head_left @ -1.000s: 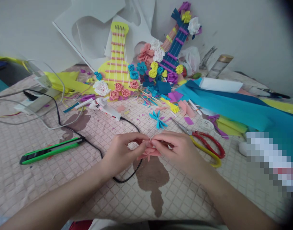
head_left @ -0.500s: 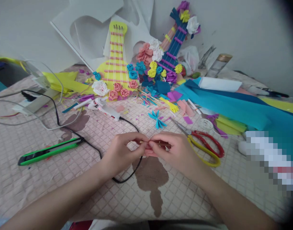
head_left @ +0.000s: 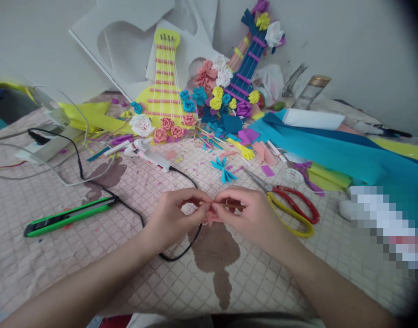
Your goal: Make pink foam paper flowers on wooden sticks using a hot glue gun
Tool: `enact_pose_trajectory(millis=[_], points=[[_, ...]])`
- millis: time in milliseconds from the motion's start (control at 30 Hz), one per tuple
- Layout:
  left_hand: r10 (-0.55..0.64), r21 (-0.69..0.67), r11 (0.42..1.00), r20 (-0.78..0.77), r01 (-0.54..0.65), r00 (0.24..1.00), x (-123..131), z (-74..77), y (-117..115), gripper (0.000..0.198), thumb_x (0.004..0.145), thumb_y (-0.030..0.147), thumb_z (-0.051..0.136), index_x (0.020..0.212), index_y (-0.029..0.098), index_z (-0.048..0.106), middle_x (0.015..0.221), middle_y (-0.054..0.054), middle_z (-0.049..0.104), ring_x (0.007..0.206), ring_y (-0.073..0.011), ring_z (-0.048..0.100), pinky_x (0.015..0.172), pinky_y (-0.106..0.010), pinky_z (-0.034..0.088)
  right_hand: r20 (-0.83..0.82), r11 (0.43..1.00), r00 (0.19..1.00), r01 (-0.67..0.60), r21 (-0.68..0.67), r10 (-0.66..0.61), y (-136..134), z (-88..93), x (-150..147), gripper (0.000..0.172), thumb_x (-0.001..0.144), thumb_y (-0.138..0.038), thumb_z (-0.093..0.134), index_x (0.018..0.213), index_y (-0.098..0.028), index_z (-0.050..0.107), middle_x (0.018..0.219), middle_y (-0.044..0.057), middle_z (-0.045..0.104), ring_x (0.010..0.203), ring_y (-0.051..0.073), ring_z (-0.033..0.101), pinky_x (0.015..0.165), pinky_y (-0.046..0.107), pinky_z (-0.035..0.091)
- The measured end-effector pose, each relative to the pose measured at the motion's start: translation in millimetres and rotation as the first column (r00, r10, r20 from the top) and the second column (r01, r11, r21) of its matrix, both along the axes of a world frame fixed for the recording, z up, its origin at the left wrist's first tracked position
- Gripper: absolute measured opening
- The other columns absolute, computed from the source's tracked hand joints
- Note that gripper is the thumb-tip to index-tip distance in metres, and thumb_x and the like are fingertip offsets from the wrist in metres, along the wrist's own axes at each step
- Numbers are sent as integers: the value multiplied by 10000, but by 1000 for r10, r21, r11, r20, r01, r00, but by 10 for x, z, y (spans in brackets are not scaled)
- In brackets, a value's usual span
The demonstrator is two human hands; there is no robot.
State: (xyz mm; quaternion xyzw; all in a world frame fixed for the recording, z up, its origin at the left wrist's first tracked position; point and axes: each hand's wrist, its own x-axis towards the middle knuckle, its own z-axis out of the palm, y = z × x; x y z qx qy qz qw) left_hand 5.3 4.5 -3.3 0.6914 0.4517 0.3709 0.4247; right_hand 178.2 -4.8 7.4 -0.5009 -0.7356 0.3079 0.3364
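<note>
My left hand [head_left: 173, 218] and my right hand [head_left: 252, 216] meet at the middle of the table, fingertips pinched together on a small pink foam piece [head_left: 209, 219]. A thin wooden stick [head_left: 229, 205] runs between my right fingers. Most of the pink piece is hidden by my fingers. Red and yellow scissors [head_left: 291, 207] lie just right of my right hand. A black cable [head_left: 181, 255] loops under my left hand.
A green flat iron [head_left: 67, 216] lies at left, a white glue gun [head_left: 149, 155] beyond my hands. Yellow [head_left: 163, 86] and blue [head_left: 246, 68] foam guitars with paper flowers lean on the wall. Blue foam sheets [head_left: 332, 155] cover the right side. A blue paper bow [head_left: 224, 169] lies ahead.
The pink piece has been gathered tighter between my fingers, so less of it shows below my hands. Both hands stay in the same place.
</note>
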Motion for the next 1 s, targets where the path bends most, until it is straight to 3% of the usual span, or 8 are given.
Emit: enact_pose_trajectory(millis=[200,300,467,733,1000], points=[[3,-25,1000,44,-2,999,2,22,17,57,730,145,609,749,153,662,725,-14,694,703,-119,641,681,-213,509,1,999,999,-36,-29,36,14,-11,17,130,813,-181,547,769,-180,670,738,-5,656,686,100,576,604,213,429],[-21,-135,990,140,41,990,9,45,10,46,743,175,610,762,140,634,742,-32,692,704,-134,655,687,-240,527,-27,1000,1000,1,-29,-1,19,-29,18,91,791,-180,573,765,-184,660,735,-11,658,676,97,579,583,203,430],[-72,-305,938,289,163,955,21,37,-15,193,716,173,665,884,141,576,703,-30,693,663,-155,683,622,-242,543,-44,998,997,57,11,-56,36,-42,30,62,771,-178,589,760,-192,648,725,-25,665,657,92,574,589,204,426],[-112,-238,955,267,178,957,18,47,-39,212,738,194,666,925,124,596,751,-43,683,612,-134,663,507,-192,512,-45,995,994,99,-8,-99,24,-18,43,46,752,-198,606,755,-200,652,731,-28,662,659,94,568,622,217,438],[-58,-162,983,152,83,987,-12,61,-25,144,804,239,574,864,134,651,721,-45,686,607,-124,640,550,-207,525,-105,967,992,40,-253,-69,44,8,71,73,737,-219,598,783,-191,647,733,13,667,657,136,597,588,253,470]])
